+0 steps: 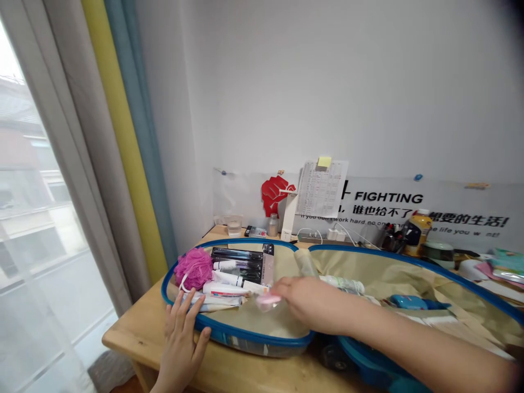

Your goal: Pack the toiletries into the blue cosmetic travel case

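An open suitcase with a blue rim (262,336) lies on the table in two beige-lined halves. My right hand (309,303) is over the left half, its fingers closed on a small pink and clear object (268,300), too blurred to name. My left hand (184,330) rests with fingers spread at the near left rim. Close to its fingertips lie white tubes (223,290) and a pink bath puff (194,268). Behind them is a pack of dark pens or brushes (239,263). In the right half are a pale bottle (344,284) and a blue item (409,302).
The wooden table (139,322) ends at the left, beside curtains (98,136) and a window. Along the wall stand a glass cup (234,226), a power strip (315,236), a yellow bottle (418,232) and a pen holder (393,237).
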Tool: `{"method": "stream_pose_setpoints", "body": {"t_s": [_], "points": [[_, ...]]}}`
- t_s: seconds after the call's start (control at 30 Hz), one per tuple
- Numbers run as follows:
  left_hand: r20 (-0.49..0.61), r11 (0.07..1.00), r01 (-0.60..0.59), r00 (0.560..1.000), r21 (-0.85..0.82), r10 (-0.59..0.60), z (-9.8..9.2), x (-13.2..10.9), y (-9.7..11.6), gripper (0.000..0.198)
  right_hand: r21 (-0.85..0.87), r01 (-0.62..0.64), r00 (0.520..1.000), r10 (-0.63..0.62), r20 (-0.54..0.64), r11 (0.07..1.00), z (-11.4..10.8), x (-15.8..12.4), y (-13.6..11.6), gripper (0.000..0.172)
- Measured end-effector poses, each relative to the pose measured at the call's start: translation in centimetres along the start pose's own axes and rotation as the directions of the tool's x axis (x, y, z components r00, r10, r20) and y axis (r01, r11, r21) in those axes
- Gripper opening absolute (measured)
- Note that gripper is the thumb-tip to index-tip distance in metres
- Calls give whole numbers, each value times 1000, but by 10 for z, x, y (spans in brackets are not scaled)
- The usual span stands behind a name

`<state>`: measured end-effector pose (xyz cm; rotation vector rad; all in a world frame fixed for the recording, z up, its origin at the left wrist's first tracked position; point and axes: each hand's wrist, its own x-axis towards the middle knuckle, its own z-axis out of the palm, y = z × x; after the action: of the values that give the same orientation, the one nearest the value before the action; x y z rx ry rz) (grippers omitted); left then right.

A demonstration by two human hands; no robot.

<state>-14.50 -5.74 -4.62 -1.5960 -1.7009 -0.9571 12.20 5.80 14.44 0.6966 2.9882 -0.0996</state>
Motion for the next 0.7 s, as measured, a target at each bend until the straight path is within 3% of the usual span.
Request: {"method": "stream_pose_setpoints", "body": {"t_s": [0.1, 0.23, 0.47, 0.7], "points": [[-6, 1000, 0, 1000, 1, 0, 0, 0, 0, 53, -60, 62, 984, -51, 173, 996, 14, 26, -15, 35], [-6, 1000, 2, 1000, 2, -2, 0, 0, 0, 53, -46, 147, 950, -128, 284, 988, 20, 39, -21, 34], [1, 1000, 0, 1000, 4, 0, -1, 1, 3, 53, -64, 129, 932, -99, 348, 990, 27, 60, -20, 24], [4, 1000, 16, 1000, -5, -16, -1, 1, 1, 54, -38, 104, 936, -85, 342, 994, 33, 71, -26, 27]]}}
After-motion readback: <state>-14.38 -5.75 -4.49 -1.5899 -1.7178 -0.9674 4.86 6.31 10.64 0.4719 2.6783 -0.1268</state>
